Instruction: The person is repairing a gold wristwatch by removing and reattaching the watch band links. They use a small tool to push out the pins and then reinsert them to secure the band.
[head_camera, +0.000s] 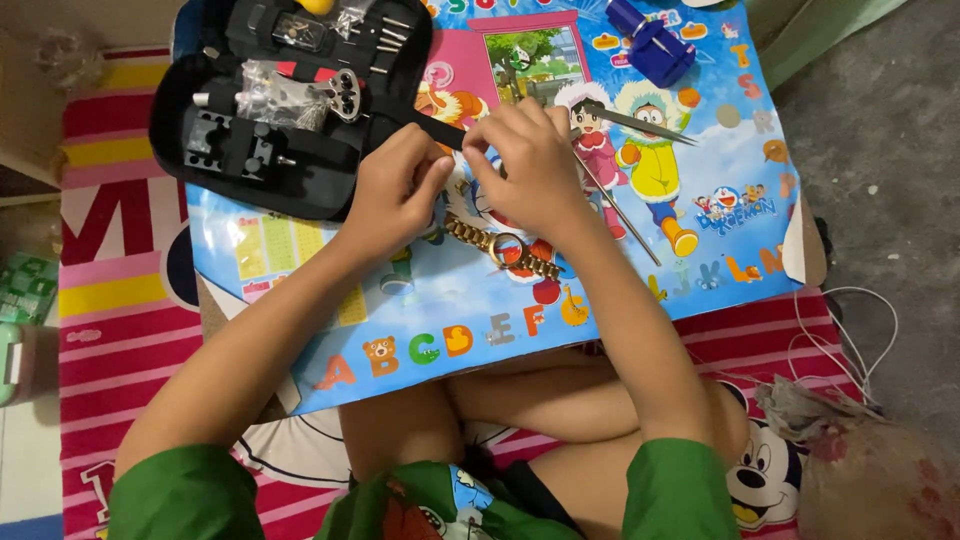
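My left hand (395, 190) and my right hand (530, 165) meet fingertip to fingertip over the middle of a small table with a colourful cartoon alphabet top (700, 270). A slim black tool (430, 127) runs from the fingertips of my right hand up towards the tool case. My left fingers are curled just below it; whatever they pinch is hidden. A gold watch with a link bracelet (500, 248) lies on the table under my right wrist. Silver tweezers (640, 124) lie just right of my right hand.
An open black case of watch tools (260, 150) covers the table's top-left corner. A blue tool (650, 45) lies at the top right, a thin metal rod (625, 220) beside my right forearm. My crossed legs are under the table's near edge; white cable (850, 340) lies on the floor, right.
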